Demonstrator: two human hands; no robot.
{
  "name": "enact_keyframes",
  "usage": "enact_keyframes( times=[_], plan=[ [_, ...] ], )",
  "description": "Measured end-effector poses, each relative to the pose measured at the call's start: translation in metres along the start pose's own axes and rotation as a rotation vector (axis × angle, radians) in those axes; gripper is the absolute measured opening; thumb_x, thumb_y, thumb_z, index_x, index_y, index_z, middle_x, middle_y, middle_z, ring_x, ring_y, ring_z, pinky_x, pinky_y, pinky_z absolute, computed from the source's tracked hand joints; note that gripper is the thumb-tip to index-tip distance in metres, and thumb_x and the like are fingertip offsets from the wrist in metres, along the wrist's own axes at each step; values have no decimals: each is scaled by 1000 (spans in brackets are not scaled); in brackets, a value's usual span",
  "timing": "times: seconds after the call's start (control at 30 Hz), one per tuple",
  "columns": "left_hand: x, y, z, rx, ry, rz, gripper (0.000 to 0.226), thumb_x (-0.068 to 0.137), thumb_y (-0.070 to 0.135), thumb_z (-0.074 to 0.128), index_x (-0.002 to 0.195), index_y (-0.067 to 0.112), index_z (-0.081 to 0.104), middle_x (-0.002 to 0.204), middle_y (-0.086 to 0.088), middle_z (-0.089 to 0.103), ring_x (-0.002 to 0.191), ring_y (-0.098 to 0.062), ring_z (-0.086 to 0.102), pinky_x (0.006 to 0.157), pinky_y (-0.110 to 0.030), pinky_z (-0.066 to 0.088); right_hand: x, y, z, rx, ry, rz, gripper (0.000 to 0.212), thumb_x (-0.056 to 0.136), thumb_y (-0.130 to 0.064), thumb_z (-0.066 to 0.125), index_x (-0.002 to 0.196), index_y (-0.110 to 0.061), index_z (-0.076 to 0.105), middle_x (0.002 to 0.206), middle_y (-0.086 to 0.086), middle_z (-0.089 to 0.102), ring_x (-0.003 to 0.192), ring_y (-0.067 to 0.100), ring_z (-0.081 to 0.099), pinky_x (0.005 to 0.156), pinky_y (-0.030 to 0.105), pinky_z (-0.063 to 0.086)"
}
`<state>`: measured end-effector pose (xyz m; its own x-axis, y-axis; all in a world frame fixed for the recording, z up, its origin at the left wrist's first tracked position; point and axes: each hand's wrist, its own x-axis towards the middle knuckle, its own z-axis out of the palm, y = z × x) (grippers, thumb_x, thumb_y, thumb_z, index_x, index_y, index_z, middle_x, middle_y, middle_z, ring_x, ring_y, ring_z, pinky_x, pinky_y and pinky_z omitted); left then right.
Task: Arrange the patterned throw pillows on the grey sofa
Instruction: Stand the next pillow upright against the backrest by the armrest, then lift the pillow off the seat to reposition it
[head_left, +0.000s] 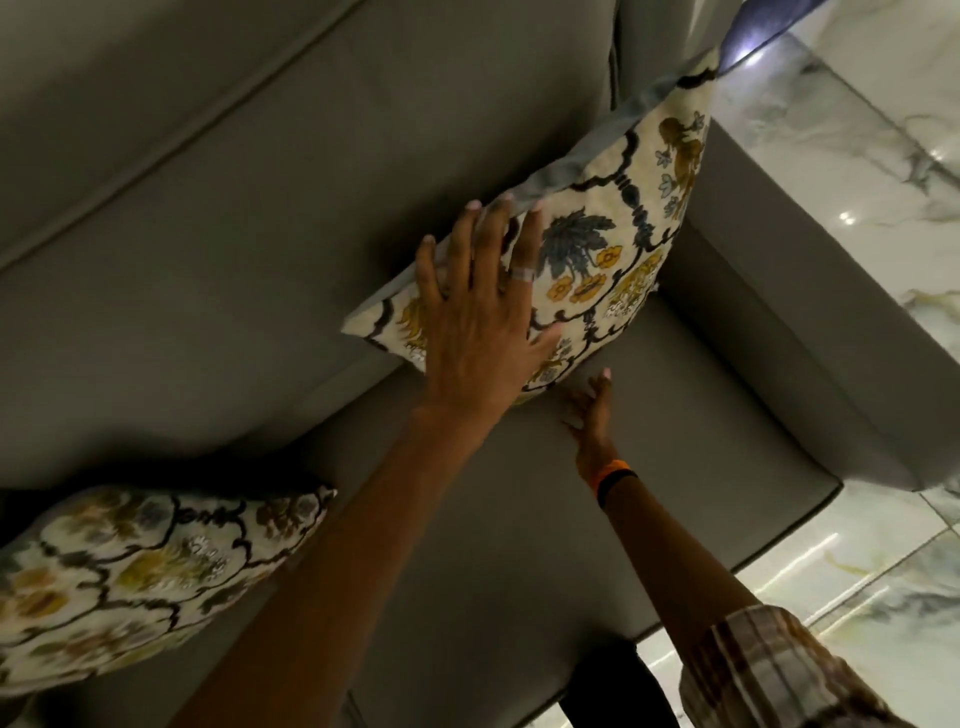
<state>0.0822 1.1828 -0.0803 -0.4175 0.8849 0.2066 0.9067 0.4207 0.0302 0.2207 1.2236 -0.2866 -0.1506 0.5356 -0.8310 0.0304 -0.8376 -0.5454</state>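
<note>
A cream throw pillow (615, 208) with blue and yellow flowers and a grey back leans tilted against the grey sofa (234, 234) backrest, in the corner by the armrest. My left hand (478, 306) lies flat on its patterned face, fingers spread and reaching its upper edge. My right hand (592, 415), orange band at the wrist, is stretched out on the seat cushion at the pillow's lower edge, fingers straight; whether it touches the pillow is unclear. A second matching pillow (130, 571) rests on the seat at the lower left, apart from both hands.
The sofa armrest (779, 322) runs along the right of the seat cushion (685, 441). Beyond it and along the sofa's front edge is a glossy marble floor (857, 145). A plaid sleeve (769, 670) covers my right upper arm.
</note>
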Motion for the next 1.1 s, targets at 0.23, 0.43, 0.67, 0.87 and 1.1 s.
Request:
enact_keyframes(
  times=[0.23, 0.43, 0.67, 0.87, 1.1],
  plan=[
    [-191, -68, 4, -62, -128, -93, 82, 92, 59, 56, 157, 15, 33, 161, -13, 38, 149, -33, 32, 116, -54, 22, -69, 122, 15, -104, 10, 7, 60, 109, -56, 35, 154, -18, 44, 149, 16, 55, 134, 30, 54, 104, 48, 45],
    [-403, -197, 12, -177, -252, -330, 77, 84, 49, 65, 149, 12, 46, 149, -18, 51, 136, -39, 44, 102, -56, 40, -179, 277, 66, -239, -55, -1, 36, 110, -52, 37, 133, -27, 49, 150, 19, 54, 124, 27, 55, 95, 44, 43],
    [-686, -371, -24, -199, -370, -620, 73, 82, 51, 48, 140, 7, 50, 141, -23, 55, 130, -41, 45, 102, -58, 41, -330, 496, 159, -444, -147, 64, 54, 112, -46, 35, 160, -21, 37, 161, 13, 45, 145, 33, 47, 108, 49, 41],
    [-880, -502, -50, -224, -378, -963, 82, 83, 59, 47, 144, 5, 40, 145, -31, 47, 133, -48, 42, 106, -68, 36, -423, 666, 241, -639, -369, 106, 33, 114, -38, 37, 145, -27, 45, 132, 6, 55, 116, 21, 57, 97, 44, 48],
    [-982, -585, -49, -849, -96, -1848, 115, 78, 48, 82, 160, 11, 10, 157, -26, 31, 139, -46, 39, 109, -58, 42, -449, 782, 291, -884, -301, -73, 56, 80, -83, 64, 91, -29, 54, 80, -13, 49, 86, 17, 54, 85, 35, 47]
  ],
)
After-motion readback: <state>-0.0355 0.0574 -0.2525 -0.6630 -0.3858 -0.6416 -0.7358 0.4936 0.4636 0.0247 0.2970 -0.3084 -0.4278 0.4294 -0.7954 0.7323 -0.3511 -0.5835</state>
